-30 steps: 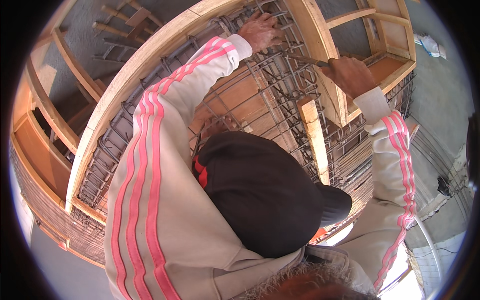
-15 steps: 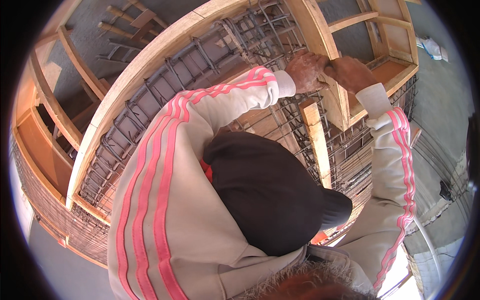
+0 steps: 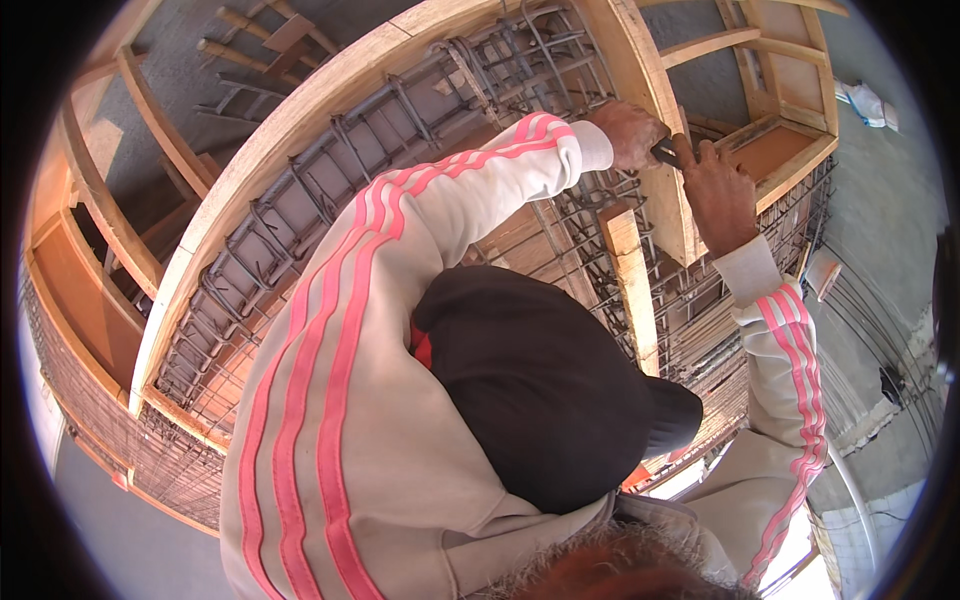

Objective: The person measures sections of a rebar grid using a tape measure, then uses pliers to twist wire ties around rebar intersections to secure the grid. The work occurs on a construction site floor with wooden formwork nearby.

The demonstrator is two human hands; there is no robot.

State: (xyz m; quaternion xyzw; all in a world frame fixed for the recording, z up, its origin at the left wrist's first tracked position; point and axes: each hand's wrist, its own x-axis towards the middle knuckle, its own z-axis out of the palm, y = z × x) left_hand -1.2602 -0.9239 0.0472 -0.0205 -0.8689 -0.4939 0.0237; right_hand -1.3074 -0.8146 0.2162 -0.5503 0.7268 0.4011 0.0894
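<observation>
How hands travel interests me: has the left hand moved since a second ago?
Yes, the left hand has moved right and down in view, from clear of the wooden beam to overlapping it.

A white bundle and pale pipe show well apart at right.

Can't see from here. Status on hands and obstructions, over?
Left hand, right hand together at dark object; each one's grip unclear. Timber close by. Black cap blocks mid-view.
</observation>
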